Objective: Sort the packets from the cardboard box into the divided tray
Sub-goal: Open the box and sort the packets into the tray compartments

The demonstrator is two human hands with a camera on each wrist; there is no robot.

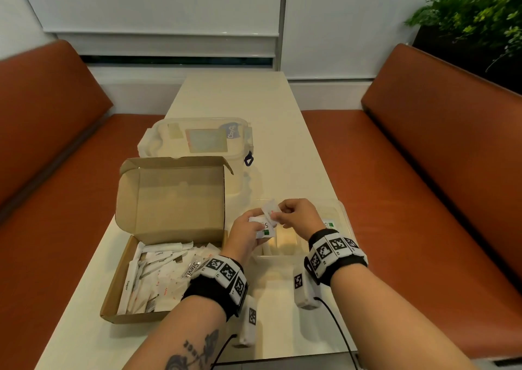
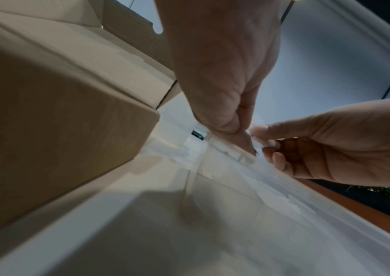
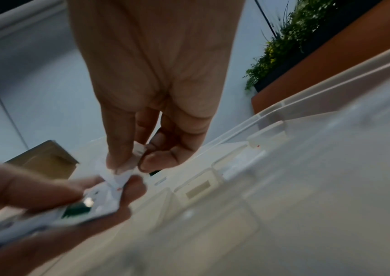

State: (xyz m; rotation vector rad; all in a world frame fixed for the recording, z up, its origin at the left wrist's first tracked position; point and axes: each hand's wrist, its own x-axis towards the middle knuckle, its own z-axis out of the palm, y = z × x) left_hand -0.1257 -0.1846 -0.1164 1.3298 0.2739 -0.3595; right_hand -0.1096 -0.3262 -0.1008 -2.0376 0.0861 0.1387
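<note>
The left hand [image 1: 245, 235] is gripping a small fan of white packets [image 1: 264, 224] above the near-left part of the divided tray [image 1: 346, 217], while the right hand [image 1: 296, 215] is pinching one red-marked packet [image 1: 270, 208] between thumb and fingertip at the top of that fan. Both hands are hanging just right of the open cardboard box [image 1: 169, 228], which is holding a loose heap of sachets and long stick packets [image 1: 158, 273].

The likeliest slip, as I judge it, is coming from the fan itself: the papers are thin and overlapping, so drawing one out could be dragging a neighbour with it and dropping it into the wrong compartment (the clear walls are low and hard to make out). A looser left grip could also be letting the whole fan spill into the tray.

The held packets are looking flat, light and slightly crumpled; one at the near edge of the fan is showing a green corner patch and dark lettering. A similar green-marked packet [image 1: 329, 224] is lying in the tray to the right of the hands. A lidded plastic tub [image 1: 197, 140] is sitting on the table [image 1: 282, 132] beyond the box.
</note>
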